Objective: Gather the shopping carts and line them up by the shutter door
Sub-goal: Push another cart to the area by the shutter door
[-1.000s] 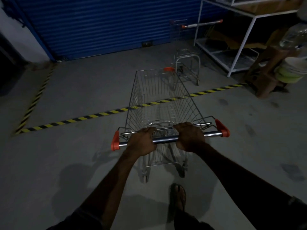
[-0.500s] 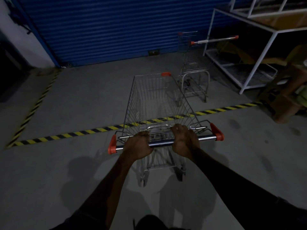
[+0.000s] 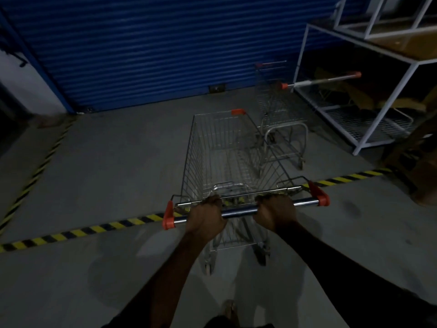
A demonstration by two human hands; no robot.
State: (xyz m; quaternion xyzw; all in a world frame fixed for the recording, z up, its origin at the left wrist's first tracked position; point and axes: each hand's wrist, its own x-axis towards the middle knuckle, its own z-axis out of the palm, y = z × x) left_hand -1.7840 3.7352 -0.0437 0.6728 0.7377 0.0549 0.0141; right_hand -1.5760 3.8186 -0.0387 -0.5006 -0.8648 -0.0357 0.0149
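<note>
A shopping cart (image 3: 224, 157) is gripped at its handlebar (image 3: 240, 213) by the left hand (image 3: 205, 217) and right hand (image 3: 275, 213), its long axis pointed nose-first toward the shutter door (image 3: 153, 48).

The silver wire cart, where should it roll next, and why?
Probably push it a bit forward. The left hand and right hand grip the handle of the silver wire cart, and it points at the blue ribbed shutter door, with a second wire cart parked on its right to line up beside.
</note>
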